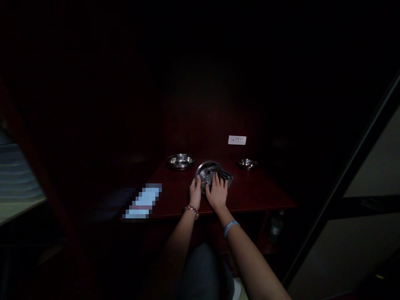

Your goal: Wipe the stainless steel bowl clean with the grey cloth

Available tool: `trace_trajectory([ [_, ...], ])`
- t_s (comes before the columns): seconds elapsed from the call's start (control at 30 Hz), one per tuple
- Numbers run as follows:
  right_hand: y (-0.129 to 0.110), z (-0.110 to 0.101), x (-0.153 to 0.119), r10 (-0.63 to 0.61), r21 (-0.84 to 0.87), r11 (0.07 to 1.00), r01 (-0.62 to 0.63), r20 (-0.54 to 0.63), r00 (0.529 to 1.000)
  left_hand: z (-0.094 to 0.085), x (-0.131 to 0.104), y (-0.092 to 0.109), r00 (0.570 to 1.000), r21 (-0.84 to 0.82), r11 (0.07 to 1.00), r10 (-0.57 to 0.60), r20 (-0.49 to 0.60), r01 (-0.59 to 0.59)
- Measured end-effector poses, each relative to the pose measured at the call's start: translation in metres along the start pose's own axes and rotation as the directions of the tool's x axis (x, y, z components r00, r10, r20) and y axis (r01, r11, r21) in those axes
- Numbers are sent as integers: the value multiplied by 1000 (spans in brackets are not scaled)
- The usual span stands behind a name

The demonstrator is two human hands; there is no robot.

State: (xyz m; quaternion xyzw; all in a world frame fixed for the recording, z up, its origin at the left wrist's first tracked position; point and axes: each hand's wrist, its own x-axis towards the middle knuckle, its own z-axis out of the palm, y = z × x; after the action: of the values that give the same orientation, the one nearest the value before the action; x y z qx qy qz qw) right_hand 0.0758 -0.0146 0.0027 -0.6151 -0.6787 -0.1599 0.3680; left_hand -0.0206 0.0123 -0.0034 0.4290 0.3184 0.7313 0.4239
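Observation:
A shiny metal bowl is tilted up above the front part of the dark red desk. My left hand grips its left rim, thumb on the inside and fingers behind. Inside the bowl and over its right edge lies a dark grey cloth. My right hand presses this cloth against the bowl, fingers spread over it and thumb toward the bowl's middle. The cloth hides much of the bowl's inner surface. How tightly the right fingers pinch the cloth is hard to see.
A wide metal bowl stands back left on the desk, a smaller one back right. A white wall socket is behind. Left lies a bright pixelated patch. A bottle stands under the desk, right.

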Motion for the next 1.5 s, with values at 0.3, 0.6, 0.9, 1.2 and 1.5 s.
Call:
trace_trajectory([
  [0.3,-2,-5,-1,-12,33,999,10,56,998,0,1,2,1000,28,1000,3,-23,-2],
  [0.6,-4,-14,0,-98,163,984,76,130,987,1,-1,8,998,46,999,-4,-69,7],
  [0.9,-5,-19,-1,-184,268,955,125,209,960,-1,0,8,995,15,1000,22,-93,-21],
  [1.2,-5,-25,1,-277,373,913,166,268,923,-3,1,4,996,-22,1000,20,-84,-22],
  [1.5,-3,-23,1,-81,374,928,-7,221,972,-4,4,-2,997,-38,999,3,-75,-6],
])
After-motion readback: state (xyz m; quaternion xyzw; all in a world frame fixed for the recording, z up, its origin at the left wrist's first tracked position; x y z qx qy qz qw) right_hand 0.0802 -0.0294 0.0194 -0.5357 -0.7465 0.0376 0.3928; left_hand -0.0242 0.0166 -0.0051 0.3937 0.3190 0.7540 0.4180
